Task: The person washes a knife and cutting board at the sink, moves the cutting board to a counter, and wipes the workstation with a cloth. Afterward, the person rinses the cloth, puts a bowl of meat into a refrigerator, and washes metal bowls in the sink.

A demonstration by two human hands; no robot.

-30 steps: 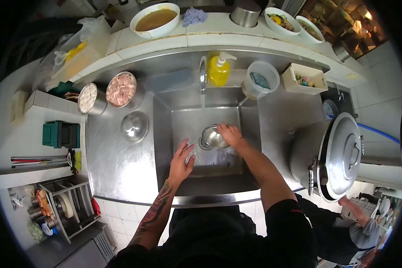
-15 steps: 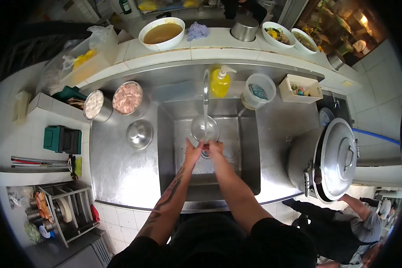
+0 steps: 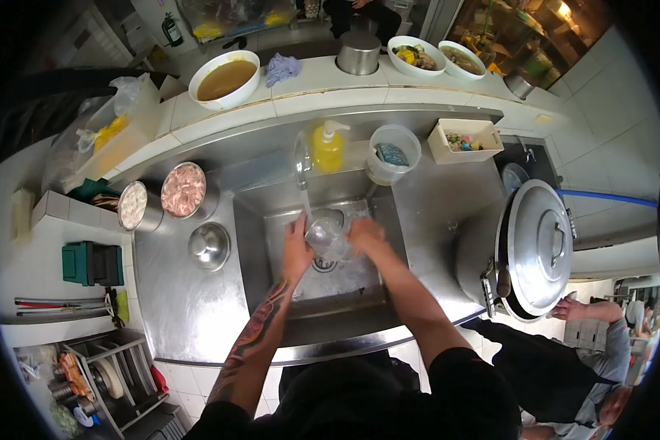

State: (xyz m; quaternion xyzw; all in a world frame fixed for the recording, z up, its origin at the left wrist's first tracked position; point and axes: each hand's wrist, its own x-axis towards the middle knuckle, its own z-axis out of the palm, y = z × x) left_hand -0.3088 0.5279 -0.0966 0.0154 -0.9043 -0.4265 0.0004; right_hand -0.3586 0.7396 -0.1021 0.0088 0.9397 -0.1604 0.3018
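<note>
A small shiny round bowl is inside the steel sink, under the faucet, above the drain. My left hand is closed on the bowl's left side. On its right side is my right hand, curled but smeared by motion; whether it grips the rim or only touches it cannot be made out. Water is blurred around the bowl. Another metal bowl lies on the counter left of the sink.
Behind the sink stand a yellow soap pump bottle and a plastic tub. Containers of pink meat and pale food stand left. At right, a co-worker's hand touches a large lidded pot.
My hands have moved apart, from together at the bowl's near edge to its opposite sides. My right hand has swung rightward. The whole view has shifted, moving the counter items left.
</note>
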